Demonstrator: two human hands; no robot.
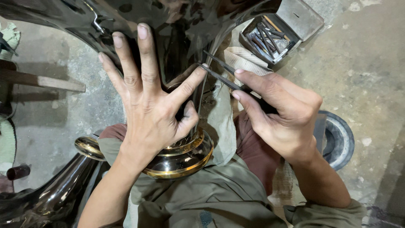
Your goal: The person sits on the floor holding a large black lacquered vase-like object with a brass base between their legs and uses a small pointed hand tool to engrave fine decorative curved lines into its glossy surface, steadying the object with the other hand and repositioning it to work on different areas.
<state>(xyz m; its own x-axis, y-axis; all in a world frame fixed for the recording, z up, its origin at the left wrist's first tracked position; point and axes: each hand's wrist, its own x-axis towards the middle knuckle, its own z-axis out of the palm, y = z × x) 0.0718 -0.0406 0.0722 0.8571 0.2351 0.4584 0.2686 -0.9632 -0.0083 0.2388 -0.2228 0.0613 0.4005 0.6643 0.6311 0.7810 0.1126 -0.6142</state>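
Nearest the camera, olive-green trousers (219,198) are seen at the lower edge, with a large glossy black metal vessel (177,25) laid across the lap. Its brass-banded base ring (185,158) is turned toward the body. At the far left, a wooden plank (42,81) is seen on the rough, stained concrete floor (371,76), and a small dark cylinder (17,172) lies near the lower left edge. A second polished dark vessel (50,198) fills the lower left corner.

The left hand (147,105) is spread wide and pressed flat against the black vessel, fingers splayed, with nothing gripped. A thin dark engraving tool (221,76) is pinched between the thumb and fingers of the right hand (282,114), its tip set against the vessel just beside the left index fingertip.

Behind the right hand, an open metal box of tools (270,36) rests on the floor. A round dark ring-shaped stand (339,141) lies at the right, beyond which bare floor extends to the right edge.
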